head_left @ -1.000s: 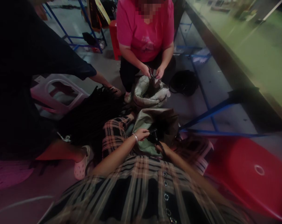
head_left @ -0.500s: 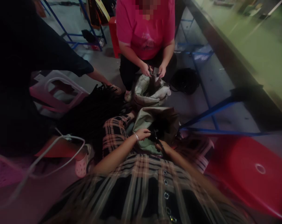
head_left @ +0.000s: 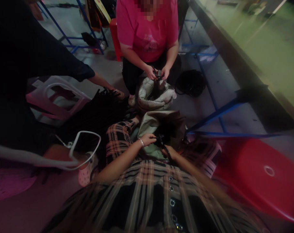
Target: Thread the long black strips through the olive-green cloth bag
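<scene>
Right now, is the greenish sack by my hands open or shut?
Open: the sack has its rim spread apart, showing a dark interior too dim to make out.

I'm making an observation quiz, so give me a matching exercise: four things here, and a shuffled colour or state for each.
1. wearer's left hand
2. wearer's right hand
3. stool at right edge
4. nearer sack

A. mouth open, dark inside
B. red
C. gripping a dark scissor-like tool
D. silvery bracelet at its wrist

Pairs: 1-D, 2-C, 3-B, 4-A

A pink shirt (head_left: 147, 38), black-and-tan plaid clothing (head_left: 147, 191), a grey-green sack (head_left: 147, 123), a red stool (head_left: 254, 184) and blue bench legs (head_left: 216, 112) are seen.
</scene>
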Demonstrator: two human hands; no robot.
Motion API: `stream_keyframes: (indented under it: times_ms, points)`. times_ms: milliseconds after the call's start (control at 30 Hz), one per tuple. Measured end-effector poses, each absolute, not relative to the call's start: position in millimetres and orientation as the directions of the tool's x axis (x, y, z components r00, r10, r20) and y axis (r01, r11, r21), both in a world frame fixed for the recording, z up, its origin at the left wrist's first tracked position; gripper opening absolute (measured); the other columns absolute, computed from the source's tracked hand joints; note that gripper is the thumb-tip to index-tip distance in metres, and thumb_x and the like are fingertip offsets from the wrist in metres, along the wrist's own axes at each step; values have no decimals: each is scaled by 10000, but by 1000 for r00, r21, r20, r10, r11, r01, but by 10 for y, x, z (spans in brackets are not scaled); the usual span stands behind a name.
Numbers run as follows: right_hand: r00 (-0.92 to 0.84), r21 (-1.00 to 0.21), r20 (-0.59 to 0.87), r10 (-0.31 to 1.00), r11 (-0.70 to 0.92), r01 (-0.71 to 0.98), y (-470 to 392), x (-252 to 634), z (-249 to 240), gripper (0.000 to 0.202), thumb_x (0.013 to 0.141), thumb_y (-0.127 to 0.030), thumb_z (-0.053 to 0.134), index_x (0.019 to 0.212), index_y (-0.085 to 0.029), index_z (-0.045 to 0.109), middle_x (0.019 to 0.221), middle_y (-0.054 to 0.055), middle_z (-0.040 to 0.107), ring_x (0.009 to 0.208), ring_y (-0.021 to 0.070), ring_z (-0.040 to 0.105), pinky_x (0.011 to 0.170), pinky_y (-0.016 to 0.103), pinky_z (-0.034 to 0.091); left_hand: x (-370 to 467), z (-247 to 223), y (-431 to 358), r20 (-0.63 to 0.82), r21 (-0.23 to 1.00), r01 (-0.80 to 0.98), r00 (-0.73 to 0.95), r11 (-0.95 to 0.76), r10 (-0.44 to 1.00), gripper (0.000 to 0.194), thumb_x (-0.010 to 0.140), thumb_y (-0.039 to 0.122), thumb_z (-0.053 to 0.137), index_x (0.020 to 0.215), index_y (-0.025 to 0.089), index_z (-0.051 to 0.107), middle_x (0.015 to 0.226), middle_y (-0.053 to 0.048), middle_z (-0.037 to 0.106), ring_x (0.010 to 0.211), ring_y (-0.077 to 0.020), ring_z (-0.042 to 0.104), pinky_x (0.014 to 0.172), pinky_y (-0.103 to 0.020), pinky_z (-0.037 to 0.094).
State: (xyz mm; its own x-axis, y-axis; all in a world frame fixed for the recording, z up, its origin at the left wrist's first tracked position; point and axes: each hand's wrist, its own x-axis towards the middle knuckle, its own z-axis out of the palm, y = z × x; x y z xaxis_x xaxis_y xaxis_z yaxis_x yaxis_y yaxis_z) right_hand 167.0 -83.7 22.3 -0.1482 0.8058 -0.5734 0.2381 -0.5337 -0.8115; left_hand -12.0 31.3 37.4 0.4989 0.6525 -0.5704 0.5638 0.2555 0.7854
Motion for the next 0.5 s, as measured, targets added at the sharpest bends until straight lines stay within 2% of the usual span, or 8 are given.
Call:
stream_keyframes:
  times_ms: [167,300,500]
  points:
    - [-143,-827,-557,818,-530,189,-857,1650,236,290,686,-433,608,719,-190,453,592,-37,465,508,97,433,472,218,360,-118,381,314,-583,780,559,487,280,650,330,766,352,676,1019,140,668,530,74,487,352,-28,366,377,-169,268]
    - [-150,-824,-564,812,-540,173,-865,1642,258,281,674,-421,604,714,-191,447,568,-48,437,491,87,408,459,210,343,-119,429,310,-592,769,574,472,282,653,293,795,305,641,1032,134,665,529,69,488,353,-41,365,382,-182,274]
    - [-118,-828,-536,836,-494,264,-862,1650,238,204,686,-359,556,667,-178,464,535,-40,436,476,82,388,440,200,303,-134,459,312,-602,769,564,481,300,638,292,805,315,631,1033,135,657,527,70,492,345,-38,353,378,-177,268]
